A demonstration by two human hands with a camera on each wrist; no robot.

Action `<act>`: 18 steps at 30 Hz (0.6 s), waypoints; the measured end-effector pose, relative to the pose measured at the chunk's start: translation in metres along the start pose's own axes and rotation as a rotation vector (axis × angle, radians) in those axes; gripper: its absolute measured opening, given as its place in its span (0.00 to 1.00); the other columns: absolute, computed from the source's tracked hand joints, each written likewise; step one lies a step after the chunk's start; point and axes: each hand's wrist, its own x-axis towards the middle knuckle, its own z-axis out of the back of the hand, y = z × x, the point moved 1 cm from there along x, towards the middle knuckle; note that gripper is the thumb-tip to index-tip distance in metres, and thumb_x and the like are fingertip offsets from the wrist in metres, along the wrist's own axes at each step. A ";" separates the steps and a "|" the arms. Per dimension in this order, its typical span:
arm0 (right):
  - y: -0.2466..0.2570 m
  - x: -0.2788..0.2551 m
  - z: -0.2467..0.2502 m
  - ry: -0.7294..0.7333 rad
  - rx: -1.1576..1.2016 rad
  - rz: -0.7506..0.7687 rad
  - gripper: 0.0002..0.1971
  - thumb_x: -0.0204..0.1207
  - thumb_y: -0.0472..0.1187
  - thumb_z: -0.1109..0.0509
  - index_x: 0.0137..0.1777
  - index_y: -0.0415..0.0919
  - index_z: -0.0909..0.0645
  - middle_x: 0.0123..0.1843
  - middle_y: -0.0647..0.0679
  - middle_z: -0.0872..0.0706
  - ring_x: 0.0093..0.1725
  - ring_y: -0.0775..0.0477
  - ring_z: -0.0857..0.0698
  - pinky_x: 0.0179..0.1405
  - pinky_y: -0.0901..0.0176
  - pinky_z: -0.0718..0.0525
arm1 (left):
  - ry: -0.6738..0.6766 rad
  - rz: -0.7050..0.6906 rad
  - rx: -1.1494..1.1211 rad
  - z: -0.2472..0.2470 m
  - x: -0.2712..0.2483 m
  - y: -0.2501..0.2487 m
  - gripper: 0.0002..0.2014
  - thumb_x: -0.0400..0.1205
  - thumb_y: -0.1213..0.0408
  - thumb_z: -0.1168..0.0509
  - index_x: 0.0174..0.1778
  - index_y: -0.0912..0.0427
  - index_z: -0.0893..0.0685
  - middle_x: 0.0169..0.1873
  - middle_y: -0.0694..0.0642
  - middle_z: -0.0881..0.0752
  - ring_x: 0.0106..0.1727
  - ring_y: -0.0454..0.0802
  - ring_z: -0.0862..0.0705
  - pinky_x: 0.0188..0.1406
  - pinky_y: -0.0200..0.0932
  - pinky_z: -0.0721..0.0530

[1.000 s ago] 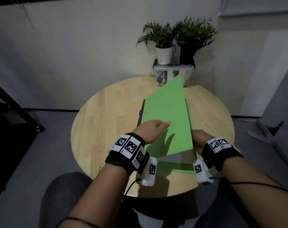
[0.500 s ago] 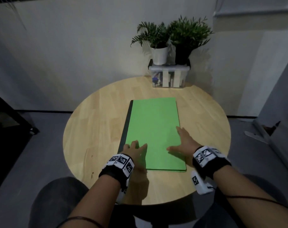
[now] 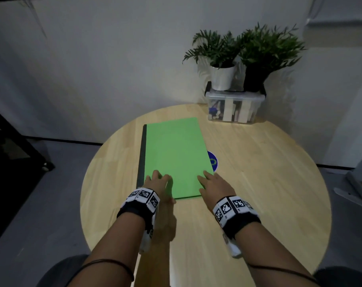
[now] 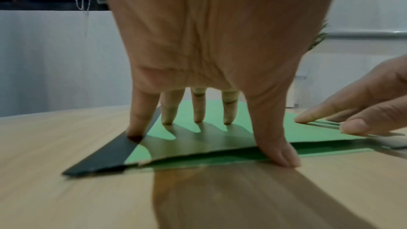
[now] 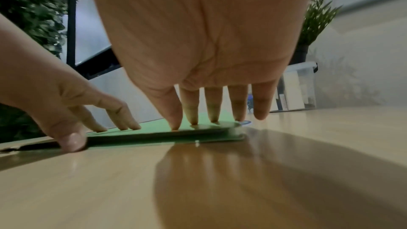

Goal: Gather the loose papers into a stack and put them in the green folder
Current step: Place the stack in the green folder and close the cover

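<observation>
Two flat hands, left hand [image 3: 158, 181] and right hand [image 3: 214, 184], fingers extended, press the green folder [image 3: 173, 154] closed; it seems thin, light, probably slippery on the worktop [image 3: 258, 162]; lift by its dark spine [image 4: 105, 156].

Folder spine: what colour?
Black, along the left edge of the green folder; the spine shows best in the head view.

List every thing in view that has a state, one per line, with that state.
green folder: closed, flat on the table.
left hand: open, fingertips on the folder's near left corner.
right hand: open, fingertips on the folder's near right corner.
clear storage box: lid on, two potted plants on top.
</observation>
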 end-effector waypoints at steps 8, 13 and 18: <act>0.017 0.081 0.017 -0.031 0.073 -0.094 0.27 0.82 0.43 0.43 0.81 0.52 0.38 0.87 0.51 0.45 0.82 0.39 0.37 0.76 0.42 0.30 | -0.059 0.034 0.073 0.033 0.088 0.028 0.31 0.77 0.52 0.31 0.77 0.41 0.32 0.76 0.53 0.33 0.76 0.65 0.38 0.71 0.59 0.27; 0.017 0.108 0.020 0.008 0.021 -0.176 0.30 0.81 0.48 0.45 0.83 0.53 0.45 0.87 0.56 0.50 0.83 0.39 0.45 0.78 0.41 0.37 | -0.201 0.017 0.052 0.034 0.116 0.023 0.21 0.81 0.70 0.40 0.71 0.54 0.24 0.72 0.58 0.27 0.69 0.62 0.24 0.63 0.56 0.20; 0.009 0.114 0.025 0.001 0.035 -0.184 0.30 0.82 0.52 0.47 0.84 0.54 0.46 0.87 0.58 0.50 0.82 0.40 0.45 0.76 0.42 0.35 | -0.012 -0.091 -0.039 0.038 0.136 0.021 0.34 0.83 0.73 0.44 0.85 0.54 0.47 0.87 0.54 0.54 0.86 0.61 0.53 0.83 0.63 0.44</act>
